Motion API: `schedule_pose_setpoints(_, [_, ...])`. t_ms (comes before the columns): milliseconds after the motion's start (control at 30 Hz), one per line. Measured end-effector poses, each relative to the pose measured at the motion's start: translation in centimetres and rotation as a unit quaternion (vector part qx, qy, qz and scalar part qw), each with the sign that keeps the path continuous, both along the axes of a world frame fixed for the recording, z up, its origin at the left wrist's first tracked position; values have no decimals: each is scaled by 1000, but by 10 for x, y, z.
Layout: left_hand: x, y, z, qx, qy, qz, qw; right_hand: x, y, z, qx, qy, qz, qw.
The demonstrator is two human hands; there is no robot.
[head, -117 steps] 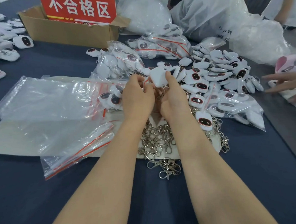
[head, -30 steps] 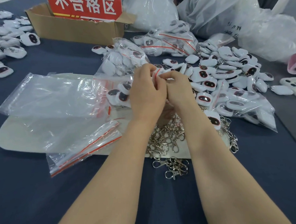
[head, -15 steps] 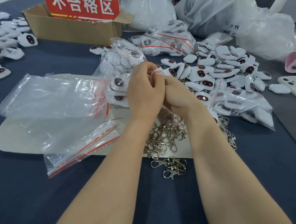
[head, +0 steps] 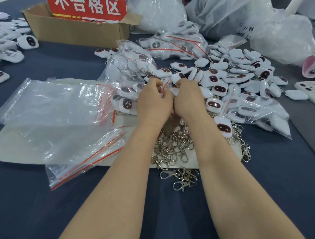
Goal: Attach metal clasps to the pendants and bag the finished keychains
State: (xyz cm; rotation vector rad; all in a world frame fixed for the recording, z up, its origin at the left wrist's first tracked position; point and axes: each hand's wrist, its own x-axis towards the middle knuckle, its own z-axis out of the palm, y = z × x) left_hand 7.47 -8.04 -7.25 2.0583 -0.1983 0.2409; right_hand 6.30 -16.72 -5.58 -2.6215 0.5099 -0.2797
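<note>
Our left hand and right hand meet knuckle to knuckle above the blue surface. Each grip pinches the red-striped mouth of a small clear bag held between them. Metal clasps lie heaped beneath our wrists, white pendants just beyond.

Left hand, right hand side by side, pinching red-striped bag; clasp pile between forearms.

- Head-worn wide-angle camera is looking forward and down over the blue table.
- It is sitting close, left hand and right hand landing mid-frame.
</note>
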Motion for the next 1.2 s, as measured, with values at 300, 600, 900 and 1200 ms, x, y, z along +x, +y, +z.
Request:
schedule_pose_setpoints(300, [0,-1,-1,-17,1,-6,1000,1,-9,1,89,-246,-57,963])
schedule_pose_setpoints(600, [1,0,0,-11,-1,-6,1000,2,3,7,312,-261,16,913])
schedule_pose_setpoints(900, [1,-1,-2,-16,10,-4,1000,4,5,4,503,-237,-49,830])
schedule_pose_setpoints(1200, [-1,0,0,1,-5,-12,1000,6,5,2,686,-244,24,684])
